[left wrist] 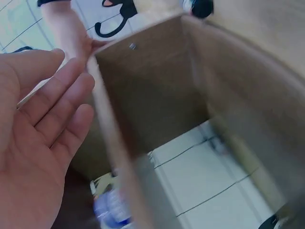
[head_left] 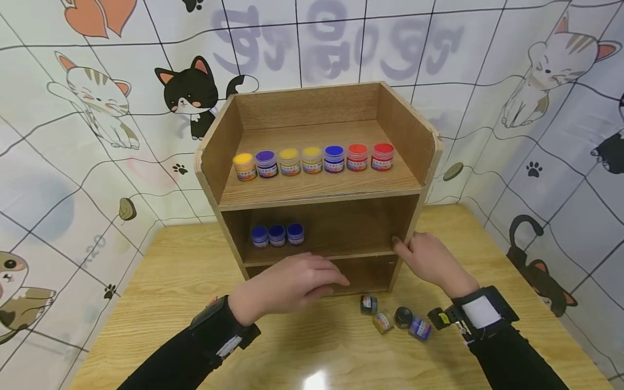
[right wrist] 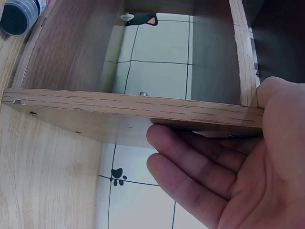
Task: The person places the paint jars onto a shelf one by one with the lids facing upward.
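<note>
A small wooden shelf [head_left: 319, 200] stands on the table. My right hand [head_left: 431, 260] grips the edge of its right side panel [right wrist: 128, 105], thumb on the inner side and fingers along the outer face. In front of the lower compartment is my left hand [head_left: 297, 279], fingers loosely extended and holding nothing; its palm shows in the left wrist view. Three blue-lidded paint jars [head_left: 277, 235] stand at the left of the middle compartment. Along the top board runs a row of several jars with yellow, purple, blue [head_left: 334, 158] and red lids [head_left: 382, 156].
On the table before the shelf's right side are a dark jar [head_left: 368, 304], a yellowish jar [head_left: 383, 322], a black-lidded jar [head_left: 403, 317] and a purple-blue jar [head_left: 420, 328], some tipped over. A cat-patterned cloth [head_left: 146, 179] hangs behind and at the sides.
</note>
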`<action>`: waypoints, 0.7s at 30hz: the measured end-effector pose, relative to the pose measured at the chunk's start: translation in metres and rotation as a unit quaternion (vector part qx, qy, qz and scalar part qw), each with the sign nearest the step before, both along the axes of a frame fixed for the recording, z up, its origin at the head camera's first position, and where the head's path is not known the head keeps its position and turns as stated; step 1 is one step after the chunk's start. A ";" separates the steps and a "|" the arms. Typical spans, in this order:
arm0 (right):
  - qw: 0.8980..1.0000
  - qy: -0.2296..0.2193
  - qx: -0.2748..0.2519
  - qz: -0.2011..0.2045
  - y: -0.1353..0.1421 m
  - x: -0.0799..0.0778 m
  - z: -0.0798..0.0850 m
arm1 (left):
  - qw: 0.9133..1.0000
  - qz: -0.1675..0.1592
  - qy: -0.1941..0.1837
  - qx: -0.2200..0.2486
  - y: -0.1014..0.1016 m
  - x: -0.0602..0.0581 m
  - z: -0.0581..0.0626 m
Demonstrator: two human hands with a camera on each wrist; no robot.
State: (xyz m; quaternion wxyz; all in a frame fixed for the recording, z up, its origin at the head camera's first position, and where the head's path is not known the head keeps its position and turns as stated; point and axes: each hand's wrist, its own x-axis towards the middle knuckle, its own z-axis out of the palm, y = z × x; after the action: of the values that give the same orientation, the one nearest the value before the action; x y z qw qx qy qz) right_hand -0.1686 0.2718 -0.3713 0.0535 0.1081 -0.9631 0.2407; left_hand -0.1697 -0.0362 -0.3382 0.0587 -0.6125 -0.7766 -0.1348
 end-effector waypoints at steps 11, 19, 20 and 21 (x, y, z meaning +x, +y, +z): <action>1.000 0.000 -0.014 0.006 0.001 0.000 -0.001 | 0.998 0.009 -0.066 -0.005 0.010 0.005 -0.057; 1.000 0.001 -0.010 0.005 0.001 0.000 -0.002 | 0.995 0.031 -0.096 -0.012 0.011 0.004 -0.088; 1.000 0.002 -0.009 0.005 0.001 0.000 -0.002 | 0.994 0.035 -0.100 -0.014 0.012 0.003 -0.092; 1.000 0.003 -0.008 0.005 0.001 0.000 -0.002 | 0.994 0.039 -0.105 -0.014 0.013 0.003 -0.095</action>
State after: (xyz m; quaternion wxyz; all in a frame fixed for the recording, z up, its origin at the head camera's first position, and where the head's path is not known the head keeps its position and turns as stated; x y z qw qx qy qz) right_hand -0.1690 0.2729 -0.3732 0.0563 0.1136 -0.9604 0.2483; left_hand -0.1669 -0.0233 -0.4334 -0.0270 -0.5651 -0.8036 -0.1849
